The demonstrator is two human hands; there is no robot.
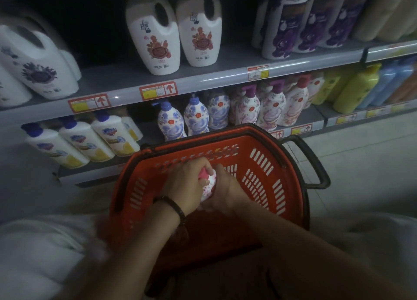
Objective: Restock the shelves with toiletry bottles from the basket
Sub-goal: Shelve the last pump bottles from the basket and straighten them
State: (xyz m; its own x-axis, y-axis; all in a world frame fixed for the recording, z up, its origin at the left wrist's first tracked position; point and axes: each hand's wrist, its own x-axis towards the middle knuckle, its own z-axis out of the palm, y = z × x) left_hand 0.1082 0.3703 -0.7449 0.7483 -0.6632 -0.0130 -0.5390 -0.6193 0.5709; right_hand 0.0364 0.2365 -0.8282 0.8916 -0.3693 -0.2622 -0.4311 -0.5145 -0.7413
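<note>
A red plastic basket (pixel 259 164) stands on the floor in front of the shelves. Inside it, both my hands hold one floral white bottle with a pink pump cap (pixel 208 185). My left hand (pixel 187 182) grips the bottle at its cap end, fingers curled over the top. My right hand (pixel 225 191) wraps the bottle's body from the right. Most of the bottle is hidden by my fingers. The lower shelf (pixel 316 119) carries matching floral pump bottles (pixel 270 105) behind the basket.
Blue-patterned pump bottles (pixel 180 121) and white bottles with blue caps (pixel 90 139) fill the lower shelf's left part. Large white jugs (pixel 173 35) and purple-labelled bottles (pixel 300 24) stand on the upper shelf. Yellow and blue bottles (pixel 361 87) are at the right. The basket's black handle (pixel 316 164) sticks out to the right.
</note>
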